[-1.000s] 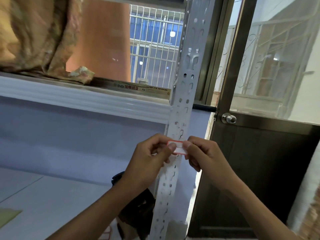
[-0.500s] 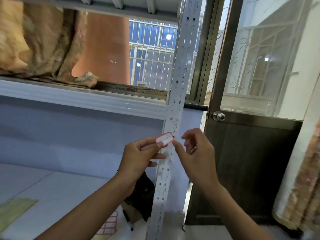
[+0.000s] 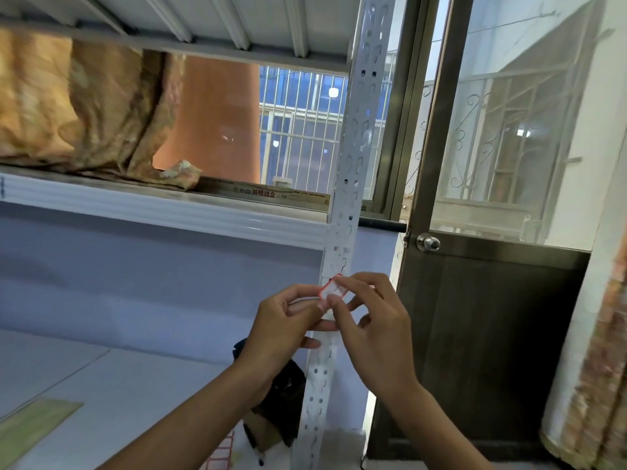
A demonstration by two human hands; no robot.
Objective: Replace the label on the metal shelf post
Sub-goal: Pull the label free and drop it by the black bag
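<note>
A: Big picture first: the white perforated metal shelf post (image 3: pixel 351 184) runs up the middle of the view, with the dark metal-framed door (image 3: pixel 488 334) and its round silver knob (image 3: pixel 428 243) just to its right.

B: And on the shelf board to the left, a crumpled orange-brown patterned cloth (image 3: pixel 84 106). Well clear of the work.

A: Now the change. A second ago the small white label with the red border (image 3: pixel 333 289) was on the post, both hands at its ends. Half a second ago it was lifted in the left hand alone. Now it sits off the post, tilted, in front of it.

B: So the old one looks peeled free?

A: That's the reading. The left hand (image 3: pixel 288 320) is curled, thumb and fingertips pinching the label's lower edge; the right hand (image 3: pixel 369 320) has closed in, its thumb and forefinger on the upper right part.

B: Anything in the way?

A: The hands cover the bare spot on the post. Low down, a sheet of red-bordered blank labels (image 3: pixel 220 452) peeks out beside a dark bag (image 3: pixel 281 385), probably the replacement stock.
</note>
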